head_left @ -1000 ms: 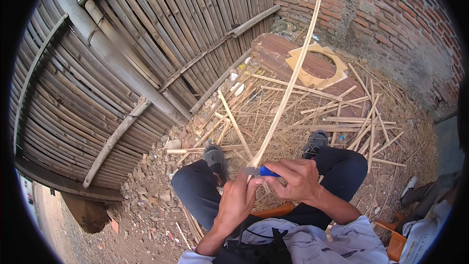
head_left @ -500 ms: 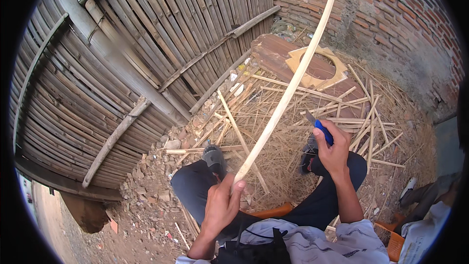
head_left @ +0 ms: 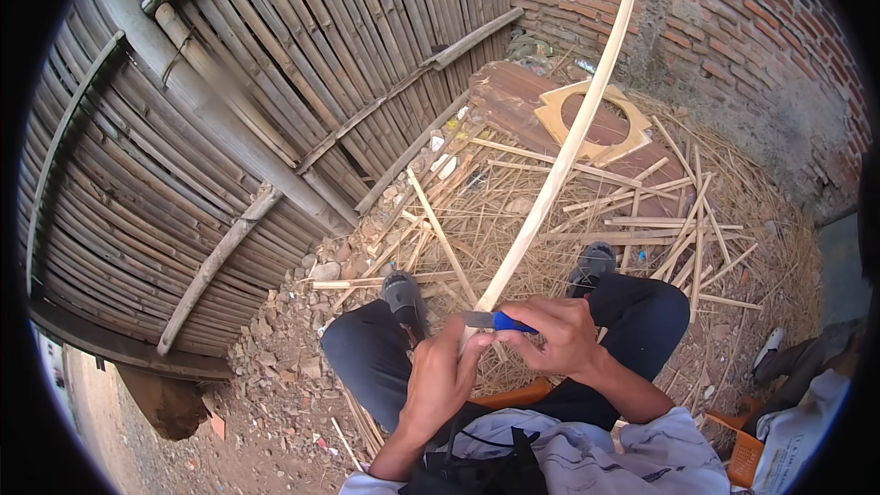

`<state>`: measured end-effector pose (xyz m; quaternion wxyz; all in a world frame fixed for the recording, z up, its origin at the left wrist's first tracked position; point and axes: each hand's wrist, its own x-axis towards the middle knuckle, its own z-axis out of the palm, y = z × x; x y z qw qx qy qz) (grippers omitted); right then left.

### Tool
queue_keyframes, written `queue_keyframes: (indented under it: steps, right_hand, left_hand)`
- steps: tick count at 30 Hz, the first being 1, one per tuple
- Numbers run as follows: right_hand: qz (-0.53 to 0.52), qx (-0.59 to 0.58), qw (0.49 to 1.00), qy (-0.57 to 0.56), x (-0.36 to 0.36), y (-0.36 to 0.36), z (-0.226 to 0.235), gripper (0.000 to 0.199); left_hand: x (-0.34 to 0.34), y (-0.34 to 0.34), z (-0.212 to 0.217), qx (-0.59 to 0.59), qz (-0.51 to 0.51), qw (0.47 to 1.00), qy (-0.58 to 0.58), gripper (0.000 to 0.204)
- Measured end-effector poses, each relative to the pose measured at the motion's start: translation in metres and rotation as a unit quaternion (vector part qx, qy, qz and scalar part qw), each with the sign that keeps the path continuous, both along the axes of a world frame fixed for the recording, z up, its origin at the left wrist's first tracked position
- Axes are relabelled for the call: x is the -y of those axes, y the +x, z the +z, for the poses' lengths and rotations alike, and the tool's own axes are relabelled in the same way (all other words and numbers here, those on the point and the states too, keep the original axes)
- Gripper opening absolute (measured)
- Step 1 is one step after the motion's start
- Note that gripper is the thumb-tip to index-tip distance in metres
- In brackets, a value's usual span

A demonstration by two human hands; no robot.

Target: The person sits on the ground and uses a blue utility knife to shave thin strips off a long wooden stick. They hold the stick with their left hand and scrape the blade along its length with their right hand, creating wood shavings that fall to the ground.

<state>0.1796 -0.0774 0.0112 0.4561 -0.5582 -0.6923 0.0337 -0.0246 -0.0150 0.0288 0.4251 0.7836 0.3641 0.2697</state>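
Between the knees, both hands meet at the near end of a long bamboo strip [head_left: 559, 156]. The left hand [head_left: 438, 383] has its fingers [head_left: 473, 350] curled shut around the strip's base. The right hand [head_left: 561, 337], which half a second ago was lifted out over the right knee, has come back and its fingers are closed on a blue-handled knife [head_left: 492, 320], blade laid against the strip just above the left hand. The strip slants up and away toward the brick wall [head_left: 724, 27]. Bamboo offcuts [head_left: 642, 220] litter the ground beside a bamboo fence [head_left: 229, 110].
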Motion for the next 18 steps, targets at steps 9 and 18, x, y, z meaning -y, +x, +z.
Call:
queue_keyframes:
  steps: [9,18]
  right_hand:
    - [-0.037,0.045,0.998,0.009,0.004,0.003,-0.003,0.028]
    - [-0.089,0.068,0.993,0.04,0.001,0.021,0.004,0.027]
  left_hand:
    - [0.001,0.002,0.009,-0.042,0.004,0.998,-0.045,0.028]
    - [0.003,-0.005,0.01,-0.066,0.006,0.996,-0.052,0.035]
